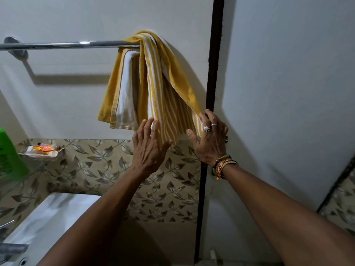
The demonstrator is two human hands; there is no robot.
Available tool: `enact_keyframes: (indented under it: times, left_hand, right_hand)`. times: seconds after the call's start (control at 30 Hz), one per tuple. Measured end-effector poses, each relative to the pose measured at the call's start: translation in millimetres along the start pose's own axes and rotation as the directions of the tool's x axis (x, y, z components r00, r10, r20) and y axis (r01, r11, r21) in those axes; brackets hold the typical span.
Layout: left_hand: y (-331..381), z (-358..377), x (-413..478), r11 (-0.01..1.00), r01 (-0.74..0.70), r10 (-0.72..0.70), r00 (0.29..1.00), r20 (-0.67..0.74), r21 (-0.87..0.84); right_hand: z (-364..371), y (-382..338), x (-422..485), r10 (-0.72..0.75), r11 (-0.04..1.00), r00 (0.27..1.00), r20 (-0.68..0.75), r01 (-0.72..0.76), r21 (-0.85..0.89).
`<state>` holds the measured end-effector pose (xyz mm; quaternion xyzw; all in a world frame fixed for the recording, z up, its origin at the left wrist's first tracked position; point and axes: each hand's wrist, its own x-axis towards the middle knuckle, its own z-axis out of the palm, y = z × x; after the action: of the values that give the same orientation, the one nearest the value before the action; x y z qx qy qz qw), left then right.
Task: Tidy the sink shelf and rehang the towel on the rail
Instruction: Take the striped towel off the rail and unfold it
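A yellow and white striped towel (151, 81) hangs bunched over the right end of a chrome rail (63, 45) on the white wall. My left hand (148, 148) lies flat against the towel's lower edge, fingers spread, holding nothing. My right hand (210, 139), with rings and bead bracelets, has its fingers on the towel's lower right corner beside the dark door frame; whether it pinches the cloth is unclear. A glass shelf (41, 155) at the left carries an orange and white packet (43, 148).
A green plastic object (9, 152) stands at the far left edge. The white sink (48, 221) sits below left with a chrome tap (7, 223). A dark vertical frame (211, 93) runs right of the towel. Leaf-patterned tiles (107, 169) cover the lower wall.
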<state>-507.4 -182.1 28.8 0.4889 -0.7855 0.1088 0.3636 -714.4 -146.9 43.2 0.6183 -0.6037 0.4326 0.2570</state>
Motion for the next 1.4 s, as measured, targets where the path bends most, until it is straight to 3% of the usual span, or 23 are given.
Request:
enact_keyframes:
  times: [0.2,0.5,0.9,1.17,1.4]
  left_hand:
    - [-7.2,-0.1,-3.6,0.999,0.019,-0.018,1.0,-0.003,0.028]
    - [-7.9,-9.5,0.4,0.988,0.108,-0.102,0.993,-0.054,0.113]
    - [16.6,2.1,2.7,0.968,0.167,-0.159,0.986,-0.058,0.185]
    - [7.4,4.9,25.4,0.977,0.14,-0.128,0.988,-0.083,0.159]
    - [12.4,-13.6,66.2,0.986,0.163,-0.156,0.974,-0.165,0.028]
  right_hand:
    - [10.9,-2.4,2.5,-0.044,0.999,0.999,-0.031,0.044,-0.007]
    - [26.5,-1.1,27.8,-0.109,0.986,0.99,-0.09,0.119,0.118]
    - [44.9,13.9,31.0,-0.124,0.959,0.99,-0.07,0.137,0.246]
    - [51.1,13.0,41.4,-0.118,0.963,0.991,-0.068,0.131,0.235]
    - [31.5,-7.1,86.1,-0.038,0.959,0.983,-0.178,0.086,0.27]
